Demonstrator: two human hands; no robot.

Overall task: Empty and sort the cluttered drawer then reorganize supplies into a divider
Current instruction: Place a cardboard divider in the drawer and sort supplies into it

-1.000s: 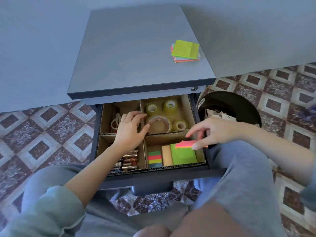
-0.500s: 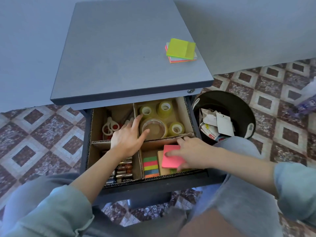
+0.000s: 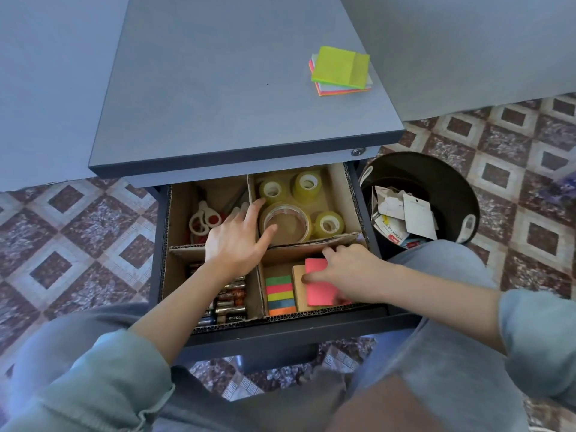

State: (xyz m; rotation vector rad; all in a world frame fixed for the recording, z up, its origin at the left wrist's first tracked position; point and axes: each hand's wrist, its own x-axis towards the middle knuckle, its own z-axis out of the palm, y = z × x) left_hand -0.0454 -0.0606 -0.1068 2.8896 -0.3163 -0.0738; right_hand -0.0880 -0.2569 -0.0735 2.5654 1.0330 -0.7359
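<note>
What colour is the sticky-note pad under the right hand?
Pink; the square paper sticky-note pad shows best in the head view.

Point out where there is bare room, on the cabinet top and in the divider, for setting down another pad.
The cabinet top is bare left of the sticky-note stack. In the divider, strips are free behind the striped pad and left of the batteries. The tape rolls crowd their compartment.

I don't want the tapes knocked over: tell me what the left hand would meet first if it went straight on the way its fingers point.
Probably the small tape roll at the back left of its compartment; the left hand points at it, though depth is unclear.
</note>
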